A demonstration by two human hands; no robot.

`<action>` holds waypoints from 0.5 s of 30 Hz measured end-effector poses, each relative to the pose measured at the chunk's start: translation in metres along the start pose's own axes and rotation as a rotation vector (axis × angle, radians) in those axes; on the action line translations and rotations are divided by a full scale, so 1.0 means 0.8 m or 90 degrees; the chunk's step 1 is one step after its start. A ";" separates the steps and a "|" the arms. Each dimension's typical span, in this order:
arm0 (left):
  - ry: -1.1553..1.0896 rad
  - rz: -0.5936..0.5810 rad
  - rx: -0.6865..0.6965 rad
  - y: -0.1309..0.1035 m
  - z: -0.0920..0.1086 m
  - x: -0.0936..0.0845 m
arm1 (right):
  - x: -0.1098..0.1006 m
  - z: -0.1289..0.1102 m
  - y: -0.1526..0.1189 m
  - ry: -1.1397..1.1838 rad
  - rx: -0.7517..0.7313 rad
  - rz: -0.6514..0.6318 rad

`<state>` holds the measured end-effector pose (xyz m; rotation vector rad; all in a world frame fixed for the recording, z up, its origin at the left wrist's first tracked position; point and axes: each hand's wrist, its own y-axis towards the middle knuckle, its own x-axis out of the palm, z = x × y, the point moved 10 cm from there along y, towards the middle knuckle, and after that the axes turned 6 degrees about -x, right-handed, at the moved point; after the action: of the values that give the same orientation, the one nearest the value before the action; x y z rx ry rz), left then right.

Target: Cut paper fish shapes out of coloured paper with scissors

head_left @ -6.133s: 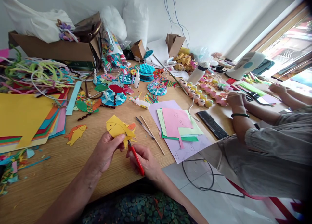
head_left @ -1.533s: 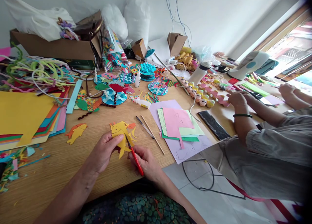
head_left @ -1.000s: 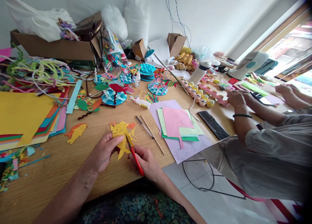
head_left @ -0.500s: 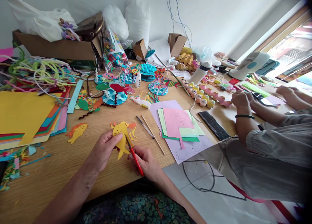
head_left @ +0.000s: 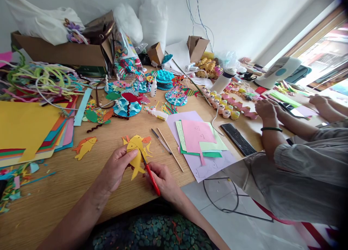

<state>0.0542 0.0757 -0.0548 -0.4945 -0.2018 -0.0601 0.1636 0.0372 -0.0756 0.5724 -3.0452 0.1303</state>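
Note:
Between thumb and fingers, my left hand [head_left: 119, 166] pinches a yellow paper fish [head_left: 133, 159] with drawn lines on it. My right hand [head_left: 164, 179] is closed round the red handles of a pair of scissors [head_left: 152, 179], whose blades lie against the right side of the fish. Just behind it on the table are yellow and orange paper fish pieces [head_left: 147, 140], partly covered. To the left lies a finished-looking yellow and orange paper fish [head_left: 86, 148]. A pen [head_left: 161, 141] and a thin wooden stick [head_left: 171, 150] rest right of my hands.
Coloured paper sheets [head_left: 27, 126] are stacked at left, above paper scraps [head_left: 20, 184]. Pink and green papers [head_left: 197, 134] lie on a lilac sheet [head_left: 201, 174]. Decorated blue discs [head_left: 127, 107] and a glue bottle [head_left: 160, 114] stand behind. A co-worker's hands [head_left: 268, 110] are at right.
The scissors and yellow fish stay almost in place, with only a very slight shift. The co-worker's nearer hand has moved a little to the left.

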 end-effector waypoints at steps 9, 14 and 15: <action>0.008 -0.017 -0.034 -0.001 -0.008 0.002 | 0.000 0.003 -0.002 0.001 0.012 -0.005; 0.019 -0.031 -0.041 0.001 -0.010 0.003 | 0.000 0.000 -0.001 -0.008 0.007 -0.008; 0.022 -0.033 -0.041 0.001 -0.010 0.003 | -0.001 -0.001 -0.001 -0.013 0.006 -0.008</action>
<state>0.0580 0.0725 -0.0619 -0.5523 -0.1792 -0.1267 0.1643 0.0369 -0.0750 0.5977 -3.0618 0.1394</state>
